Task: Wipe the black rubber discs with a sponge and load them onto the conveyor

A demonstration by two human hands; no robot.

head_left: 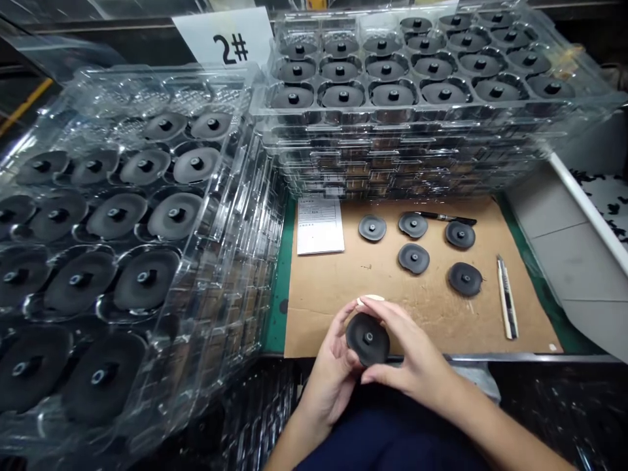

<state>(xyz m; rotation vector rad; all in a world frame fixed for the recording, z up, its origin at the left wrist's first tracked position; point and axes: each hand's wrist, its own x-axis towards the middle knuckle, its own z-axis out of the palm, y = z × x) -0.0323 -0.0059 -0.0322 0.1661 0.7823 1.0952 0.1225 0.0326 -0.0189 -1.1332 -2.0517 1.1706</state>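
Right at the front edge of the table (510, 358), a black disc (367, 339) sits up off the cardboard, held between my two hands, its centre stud facing me. My left hand (330, 373) cups it from the lower left, with the left fingers (343, 320) curled closed around the rim. My right hand (415, 356) comes over from the other side, the right fingers (390, 314) bent across the top edge and the thumb pressing in low on the rim, so both hands are gripping it. A pale sliver (371, 298) peeks out just above the disc, too small to tell what it is.

Ahead on the cardboard (333, 294), five more discs (413, 258) lie flat, well clear of my fingers. A black pen (446, 218) lies behind them, a utility knife (507, 297) off to the right, and a paper form (320, 226) to the left. Stacks of clear trays (392, 65) loaded with discs tower beyond, more trays (122, 229) rise on my left, and a "2#" card (226, 39) stands at the back.
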